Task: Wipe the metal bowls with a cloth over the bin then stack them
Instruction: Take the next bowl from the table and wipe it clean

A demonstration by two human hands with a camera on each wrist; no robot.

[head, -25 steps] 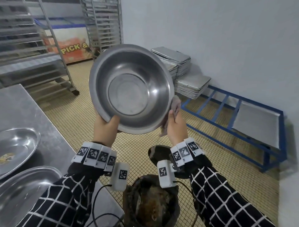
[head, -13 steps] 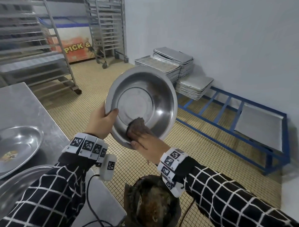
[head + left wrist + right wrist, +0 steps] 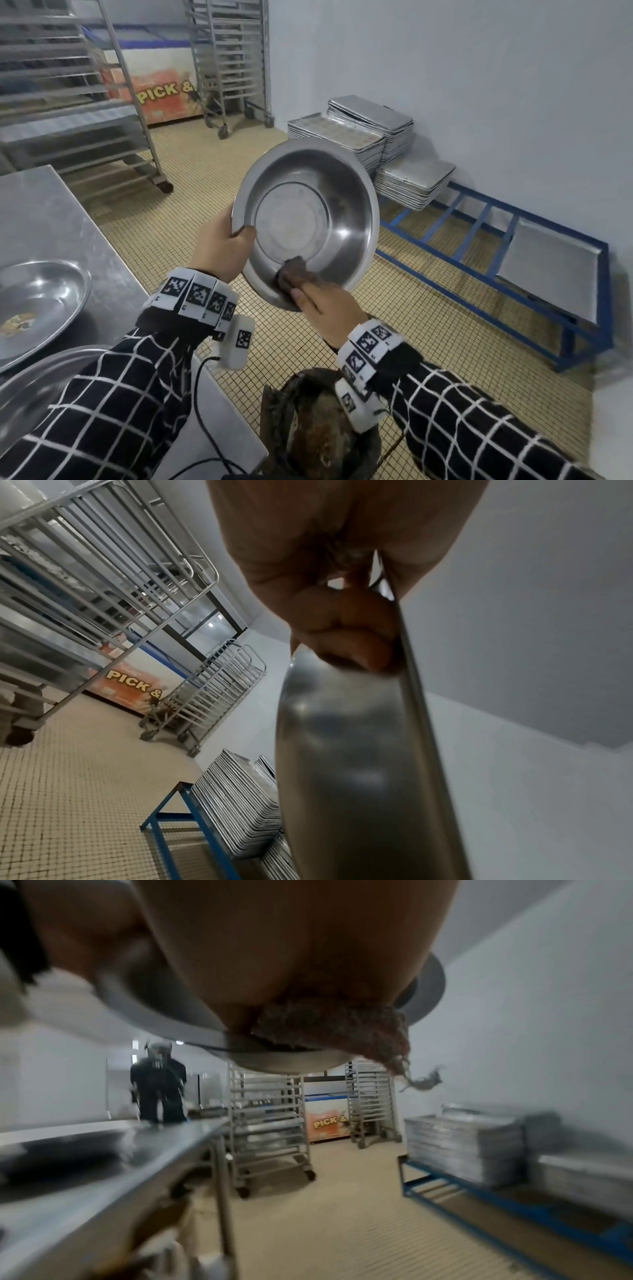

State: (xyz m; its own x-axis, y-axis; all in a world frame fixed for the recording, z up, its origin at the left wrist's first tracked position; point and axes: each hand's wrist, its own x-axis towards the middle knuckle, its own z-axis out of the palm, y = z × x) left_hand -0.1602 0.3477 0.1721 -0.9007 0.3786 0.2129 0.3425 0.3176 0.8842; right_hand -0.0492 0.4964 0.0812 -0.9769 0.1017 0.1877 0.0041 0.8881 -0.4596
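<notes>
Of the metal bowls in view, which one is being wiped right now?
The bowl held up over the bin, gripped at its rim by the left hand, cloth pressed inside. The others lie on the steel table.

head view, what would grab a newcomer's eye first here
The big metal bowl held up mid-frame, tilted toward the camera: the left hand grips its rim while the right hand presses a dark cloth against its lower inside. Right below sits the grimy bin, and behind the bowl, stacks of metal trays stand against the wall.
</notes>
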